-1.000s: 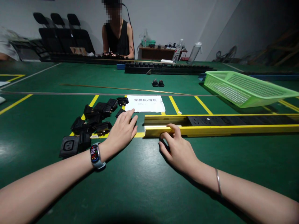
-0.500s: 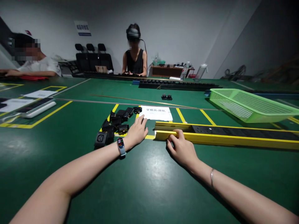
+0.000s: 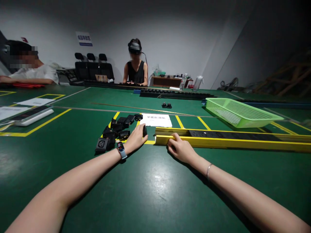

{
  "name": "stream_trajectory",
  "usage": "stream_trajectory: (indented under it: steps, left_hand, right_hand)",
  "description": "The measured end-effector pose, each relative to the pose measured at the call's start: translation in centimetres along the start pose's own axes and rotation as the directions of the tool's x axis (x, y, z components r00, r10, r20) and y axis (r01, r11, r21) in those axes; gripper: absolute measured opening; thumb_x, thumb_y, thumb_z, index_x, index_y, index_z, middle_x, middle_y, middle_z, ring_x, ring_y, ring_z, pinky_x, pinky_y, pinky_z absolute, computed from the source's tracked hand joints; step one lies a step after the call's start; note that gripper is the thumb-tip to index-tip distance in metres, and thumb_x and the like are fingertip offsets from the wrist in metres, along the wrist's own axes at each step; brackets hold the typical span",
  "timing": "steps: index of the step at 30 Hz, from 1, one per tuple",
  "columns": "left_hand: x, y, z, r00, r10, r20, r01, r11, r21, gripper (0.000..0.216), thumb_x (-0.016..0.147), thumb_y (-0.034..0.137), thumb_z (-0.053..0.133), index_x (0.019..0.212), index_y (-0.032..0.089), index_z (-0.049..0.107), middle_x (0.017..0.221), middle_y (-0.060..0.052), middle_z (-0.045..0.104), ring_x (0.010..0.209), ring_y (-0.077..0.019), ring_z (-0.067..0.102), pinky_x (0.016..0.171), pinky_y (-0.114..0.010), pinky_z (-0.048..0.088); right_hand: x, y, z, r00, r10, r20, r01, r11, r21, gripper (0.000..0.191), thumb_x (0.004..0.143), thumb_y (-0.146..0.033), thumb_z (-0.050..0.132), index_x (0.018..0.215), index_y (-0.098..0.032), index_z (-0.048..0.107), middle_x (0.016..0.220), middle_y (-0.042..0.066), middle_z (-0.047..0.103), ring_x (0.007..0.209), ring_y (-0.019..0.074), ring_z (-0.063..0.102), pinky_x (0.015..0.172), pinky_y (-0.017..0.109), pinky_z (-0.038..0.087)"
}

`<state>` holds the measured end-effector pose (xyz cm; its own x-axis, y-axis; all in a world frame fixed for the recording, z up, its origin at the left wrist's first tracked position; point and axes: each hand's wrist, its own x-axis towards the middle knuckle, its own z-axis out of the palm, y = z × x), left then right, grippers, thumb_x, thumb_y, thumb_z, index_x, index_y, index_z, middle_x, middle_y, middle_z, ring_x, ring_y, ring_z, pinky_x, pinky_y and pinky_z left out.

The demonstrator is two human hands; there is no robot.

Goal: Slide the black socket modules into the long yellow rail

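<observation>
Rail edge in right grip, black module in left grip, narrow gap between

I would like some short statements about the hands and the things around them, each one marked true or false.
1. The right hand touches the yellow rail. True.
2. The printed white sheet lies inside the yellow rail. False: the printed white sheet lies on the green table.
3. The left hand touches a black module. True.
4. The green basket stands nearer than the yellow rail. False: the green basket is beyond it.
5. Black socket modules lie left of the yellow rail. True.
</observation>
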<state>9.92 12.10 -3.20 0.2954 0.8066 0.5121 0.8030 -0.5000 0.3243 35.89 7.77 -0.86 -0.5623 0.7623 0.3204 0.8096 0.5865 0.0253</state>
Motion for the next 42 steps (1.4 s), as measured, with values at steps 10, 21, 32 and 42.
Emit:
stream_trajectory:
  steps: [10, 21, 32, 42]
  left_hand:
    - [0.7, -0.1, 0.3, 0.995, -0.068, 0.067, 0.078, 0.984, -0.162, 0.062, 0.080, 0.034, 0.062, 0.132, 0.014, 0.035, 0.131, -0.016, 0.049, 0.124, -0.0261, 0.048, 0.105, -0.044, 0.039]
    - [1.5, -0.3, -0.1, 0.969, -0.173, 0.178, 0.214, 0.945, -0.246, 0.077, 0.072, 0.037, 0.069, 0.139, 0.021, 0.034, 0.133, -0.013, 0.051, 0.120, -0.0268, 0.053, 0.101, -0.044, 0.042]
    - [1.5, -0.6, 0.0, 0.966, -0.194, 0.171, 0.257, 0.802, -0.539, 0.062, 0.072, 0.034, 0.070, 0.125, 0.023, 0.041, 0.118, -0.008, 0.060, 0.106, -0.0223, 0.061, 0.095, -0.042, 0.048]
    - [1.9, 0.0, 0.4, 0.974, -0.116, 0.193, 0.216, 0.728, -0.651, 0.061, 0.072, 0.031, 0.071, 0.123, 0.021, 0.040, 0.122, -0.010, 0.057, 0.116, -0.0235, 0.056, 0.099, -0.040, 0.047]
  right_hand:
    - [0.2, 2.2, 1.0, 0.995, -0.061, -0.084, 0.079, 0.971, 0.227, 0.017, 0.091, -0.025, 0.045, 0.087, -0.015, 0.058, 0.110, 0.009, 0.053, 0.069, 0.0104, 0.055, 0.061, 0.023, 0.041]
    - [1.5, 3.2, 1.7, 0.995, -0.024, -0.092, 0.055, 0.932, 0.359, 0.019, 0.090, -0.027, 0.047, 0.084, -0.016, 0.061, 0.096, 0.007, 0.050, 0.071, 0.0117, 0.052, 0.063, 0.024, 0.042]
    - [2.0, 3.0, 1.5, 0.994, -0.012, -0.107, 0.051, 0.927, 0.371, 0.019, 0.087, -0.027, 0.049, 0.081, -0.016, 0.063, 0.094, 0.007, 0.050, 0.069, 0.0121, 0.050, 0.062, 0.025, 0.040]
    - [1.7, 2.4, 1.5, 0.994, 0.011, -0.104, 0.029, 0.926, 0.376, 0.021, 0.086, -0.030, 0.052, 0.079, -0.017, 0.067, 0.098, 0.007, 0.051, 0.072, 0.0130, 0.054, 0.062, 0.026, 0.043]
